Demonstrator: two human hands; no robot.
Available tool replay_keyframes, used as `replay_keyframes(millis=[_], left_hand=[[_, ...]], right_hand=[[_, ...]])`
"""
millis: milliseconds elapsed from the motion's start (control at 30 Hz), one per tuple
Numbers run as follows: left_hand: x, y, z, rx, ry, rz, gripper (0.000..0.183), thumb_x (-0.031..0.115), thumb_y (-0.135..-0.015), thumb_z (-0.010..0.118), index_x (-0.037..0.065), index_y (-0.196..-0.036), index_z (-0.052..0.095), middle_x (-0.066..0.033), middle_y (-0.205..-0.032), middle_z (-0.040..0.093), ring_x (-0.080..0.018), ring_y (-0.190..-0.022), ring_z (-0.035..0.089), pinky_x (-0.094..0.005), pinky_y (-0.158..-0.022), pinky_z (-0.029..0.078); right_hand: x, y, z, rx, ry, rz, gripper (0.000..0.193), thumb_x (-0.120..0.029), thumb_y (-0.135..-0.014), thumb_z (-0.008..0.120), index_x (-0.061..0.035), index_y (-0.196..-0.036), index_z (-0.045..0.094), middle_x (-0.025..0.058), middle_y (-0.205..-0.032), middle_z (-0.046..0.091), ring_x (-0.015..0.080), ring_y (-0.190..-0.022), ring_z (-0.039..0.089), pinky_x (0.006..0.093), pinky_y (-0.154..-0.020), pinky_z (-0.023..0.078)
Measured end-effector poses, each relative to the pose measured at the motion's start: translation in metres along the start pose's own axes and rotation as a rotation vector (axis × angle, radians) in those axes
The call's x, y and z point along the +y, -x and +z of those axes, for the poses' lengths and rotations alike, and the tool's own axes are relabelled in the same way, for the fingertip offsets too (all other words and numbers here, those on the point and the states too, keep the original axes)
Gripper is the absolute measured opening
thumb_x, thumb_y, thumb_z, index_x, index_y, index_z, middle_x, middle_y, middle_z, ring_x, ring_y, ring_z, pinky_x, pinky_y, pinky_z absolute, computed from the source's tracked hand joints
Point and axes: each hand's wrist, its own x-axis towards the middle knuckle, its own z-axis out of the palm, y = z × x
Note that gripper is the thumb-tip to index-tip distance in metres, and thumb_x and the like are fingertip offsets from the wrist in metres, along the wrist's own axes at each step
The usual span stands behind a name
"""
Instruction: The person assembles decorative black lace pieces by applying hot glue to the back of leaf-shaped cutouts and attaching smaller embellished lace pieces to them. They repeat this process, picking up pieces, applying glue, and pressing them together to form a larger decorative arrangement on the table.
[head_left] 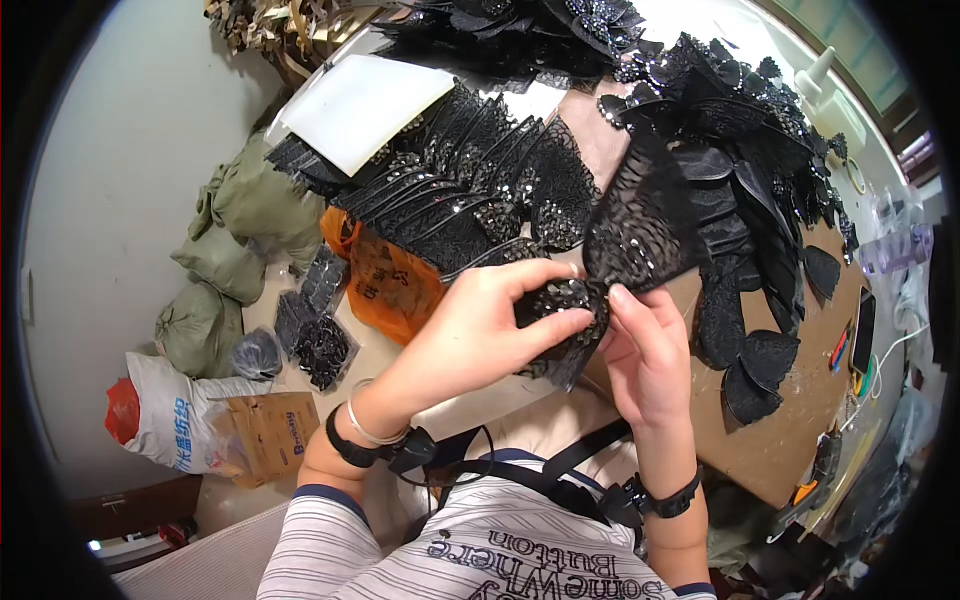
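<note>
Both my hands hold a black sequined lace bra [640,225] in front of me, its two cups meeting at a narrow middle. My left hand [500,315] is closed over the nearer cup, with the thumb lying across the sequins. At the joined middle, my right hand [648,350] pinches the fabric between thumb and fingers. The other cup stands up beyond my fingertips, its sheer lace spread out. What lies beneath the left palm is hidden.
Stacked black lace cups [430,200] fill the table ahead, a white board [368,112] on them. Heaps of black cups [720,100] lie at the far right. Loose cups [762,375] rest on brown board [770,450]. An orange bag [390,285] hangs left; green sacks [205,320] stand beyond.
</note>
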Motion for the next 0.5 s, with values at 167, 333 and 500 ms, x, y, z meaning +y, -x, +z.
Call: replay_keyframes(millis=[167,333,500], left_hand=[[-0.005,0.007,0.023,-0.097,0.026,-0.125,0.025,0.006,-0.087,0.076,-0.006,-0.108,0.07,-0.0072,-0.095,0.073,-0.0068,-0.085,0.064,-0.0234,-0.075,0.054],[-0.01,0.018,0.042,-0.134,0.123,-0.107,0.016,0.003,-0.086,0.076,-0.005,-0.099,0.07,-0.0044,-0.088,0.072,-0.0059,-0.081,0.062,-0.0239,-0.072,0.053],[-0.023,0.018,0.049,-0.186,0.212,-0.134,0.016,0.003,-0.086,0.076,-0.005,-0.097,0.067,-0.0024,-0.087,0.069,-0.0044,-0.08,0.059,-0.0233,-0.069,0.051]], right_hand=[[0.0,0.026,-0.017,0.085,0.174,-0.134,0.024,-0.003,-0.091,0.067,0.0012,-0.114,0.067,0.0082,-0.112,0.069,0.0152,-0.101,0.064,0.0303,-0.092,0.049],[0.001,0.031,-0.025,0.168,0.266,-0.266,0.019,0.002,-0.087,0.071,0.0018,-0.106,0.069,0.0061,-0.103,0.071,0.0137,-0.089,0.065,0.0272,-0.084,0.05],[0.014,0.033,-0.024,0.18,0.223,-0.371,0.021,0.005,-0.085,0.072,0.0027,-0.106,0.069,0.0075,-0.102,0.071,0.0138,-0.089,0.065,0.0274,-0.084,0.05]])
